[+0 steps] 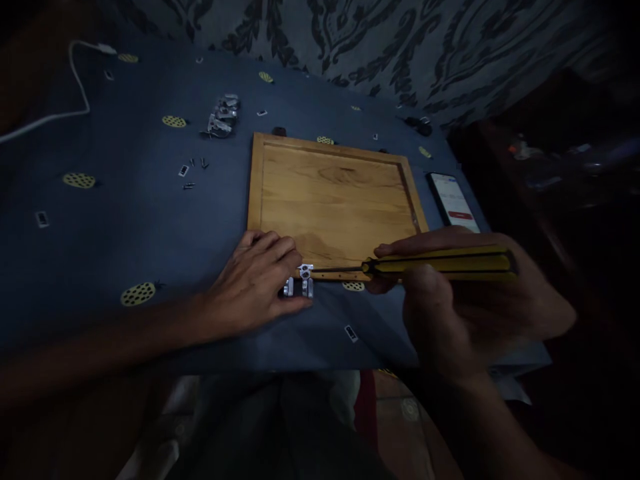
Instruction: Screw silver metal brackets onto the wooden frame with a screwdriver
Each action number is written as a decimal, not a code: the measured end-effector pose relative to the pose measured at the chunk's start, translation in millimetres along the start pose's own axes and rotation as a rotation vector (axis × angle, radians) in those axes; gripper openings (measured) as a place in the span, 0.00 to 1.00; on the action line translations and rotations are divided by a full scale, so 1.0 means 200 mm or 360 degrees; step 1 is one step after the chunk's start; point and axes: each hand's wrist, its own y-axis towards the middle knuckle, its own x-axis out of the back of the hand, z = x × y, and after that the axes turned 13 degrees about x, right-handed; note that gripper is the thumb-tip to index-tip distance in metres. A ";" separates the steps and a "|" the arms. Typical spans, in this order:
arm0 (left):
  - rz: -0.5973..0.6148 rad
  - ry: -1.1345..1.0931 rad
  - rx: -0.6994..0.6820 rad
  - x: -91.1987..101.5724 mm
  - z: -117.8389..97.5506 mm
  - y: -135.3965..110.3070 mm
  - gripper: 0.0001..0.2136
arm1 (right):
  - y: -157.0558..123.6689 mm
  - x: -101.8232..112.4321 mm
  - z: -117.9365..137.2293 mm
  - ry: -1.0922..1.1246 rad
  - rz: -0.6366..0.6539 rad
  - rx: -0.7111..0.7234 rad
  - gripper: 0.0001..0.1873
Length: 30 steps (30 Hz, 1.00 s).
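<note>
A wooden panel with a raised frame (pixel 330 193) lies flat on the cloth. At its near edge sits a metal hinge (pixel 306 273), its cup arms hanging over the edge. My left hand (pixel 260 273) grips this hinge, fingers on the panel and thumb on the near side. In my right hand (pixel 465 307) is a screwdriver (pixel 440 264) with a yellow and black handle, held nearly level. Its shaft points left, and the tip meets the hinge or lies just in front of it. A few small holes show along the panel's near edge.
More metal hinges (pixel 223 117) lie in a pile at the back left. Several screws (pixel 193 172) rest left of the panel. A phone (pixel 453 202) lies to the right, and a white cable (pixel 75 80) at far left. A patterned wall (pixel 360 40) stands behind.
</note>
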 end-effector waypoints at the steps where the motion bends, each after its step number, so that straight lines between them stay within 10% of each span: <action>1: 0.0007 0.0012 0.0010 0.00 0.00 0.00 0.19 | 0.00 0.00 0.00 -0.0018 -0.0047 0.0006 0.06; 30: -0.0008 0.0029 -0.0011 0.01 -0.01 0.00 0.19 | 0.06 -0.03 -0.01 0.0236 -0.0028 -0.0003 0.06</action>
